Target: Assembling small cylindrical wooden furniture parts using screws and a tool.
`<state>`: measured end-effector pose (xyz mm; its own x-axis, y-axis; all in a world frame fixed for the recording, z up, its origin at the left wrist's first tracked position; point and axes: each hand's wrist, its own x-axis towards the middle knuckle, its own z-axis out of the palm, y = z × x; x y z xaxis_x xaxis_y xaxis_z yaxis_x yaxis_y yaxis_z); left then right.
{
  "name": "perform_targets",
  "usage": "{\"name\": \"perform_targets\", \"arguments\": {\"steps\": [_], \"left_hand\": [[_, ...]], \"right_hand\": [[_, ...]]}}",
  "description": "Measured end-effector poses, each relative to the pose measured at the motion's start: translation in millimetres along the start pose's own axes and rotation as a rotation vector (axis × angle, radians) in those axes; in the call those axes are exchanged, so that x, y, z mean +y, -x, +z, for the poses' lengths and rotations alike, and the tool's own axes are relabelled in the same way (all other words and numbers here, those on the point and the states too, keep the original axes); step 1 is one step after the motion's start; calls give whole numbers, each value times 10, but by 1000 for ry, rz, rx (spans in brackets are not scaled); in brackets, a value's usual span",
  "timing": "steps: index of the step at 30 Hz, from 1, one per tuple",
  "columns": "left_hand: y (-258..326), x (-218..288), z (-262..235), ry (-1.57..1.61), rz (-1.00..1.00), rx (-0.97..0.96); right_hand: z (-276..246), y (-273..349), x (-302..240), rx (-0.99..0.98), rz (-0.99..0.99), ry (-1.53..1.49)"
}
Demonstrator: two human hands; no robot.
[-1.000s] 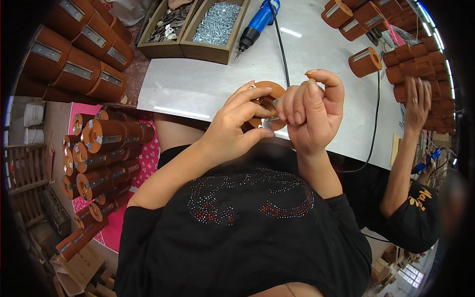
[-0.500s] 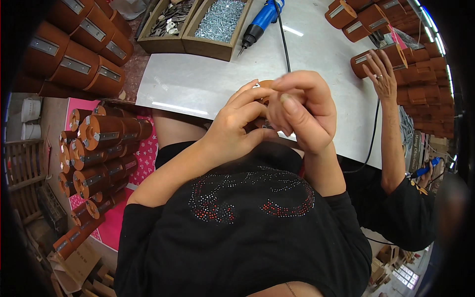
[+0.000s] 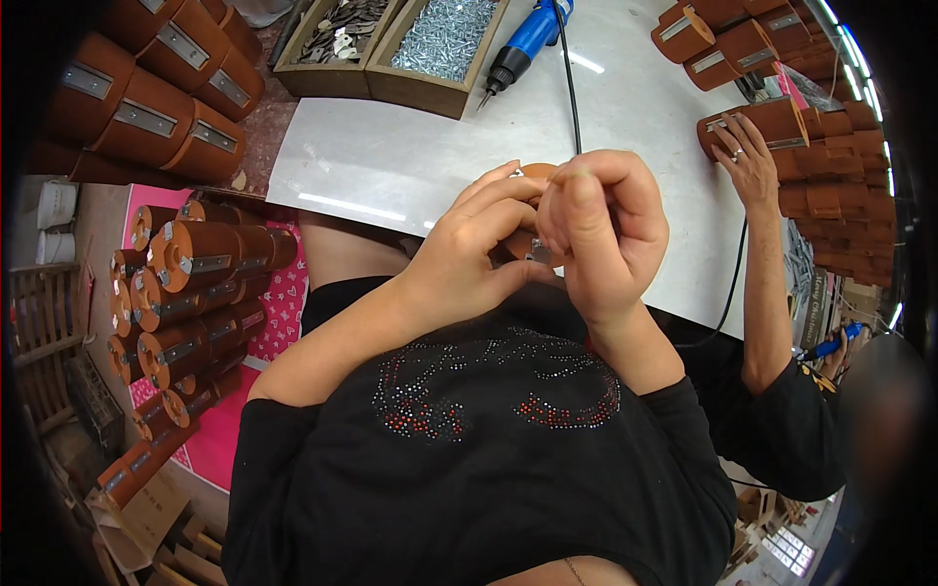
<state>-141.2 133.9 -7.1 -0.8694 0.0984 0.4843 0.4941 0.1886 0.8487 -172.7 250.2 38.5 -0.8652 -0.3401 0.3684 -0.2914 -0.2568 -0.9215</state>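
Both my hands are closed around one brown cylinder [image 3: 532, 174] with a small metal plate, held just above the near edge of the white table [image 3: 410, 156]. My left hand [image 3: 469, 254] grips it from the left and below. My right hand [image 3: 601, 230] is curled over its right side, fingers bent down onto it. Most of the cylinder is hidden by my fingers.
A blue electric screwdriver [image 3: 528, 39] with a black cord lies at the table's far side beside wooden trays of screws [image 3: 445, 39] and metal parts [image 3: 337, 34]. Brown cylinders are stacked at left [image 3: 186, 283], upper left and upper right. Another person's hand [image 3: 747, 161] rests on a cylinder at right.
My right hand has closed from open fingers into a curl over the cylinder. The other person's hand has moved in to a cylinder on the table.
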Motion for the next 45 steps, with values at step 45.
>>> {"name": "perform_targets", "arguments": {"steps": [45], "left_hand": [[-685,80,-146,-391,116,-563]], "right_hand": [[-701,-142,-545,-84,-436,-428]]}}
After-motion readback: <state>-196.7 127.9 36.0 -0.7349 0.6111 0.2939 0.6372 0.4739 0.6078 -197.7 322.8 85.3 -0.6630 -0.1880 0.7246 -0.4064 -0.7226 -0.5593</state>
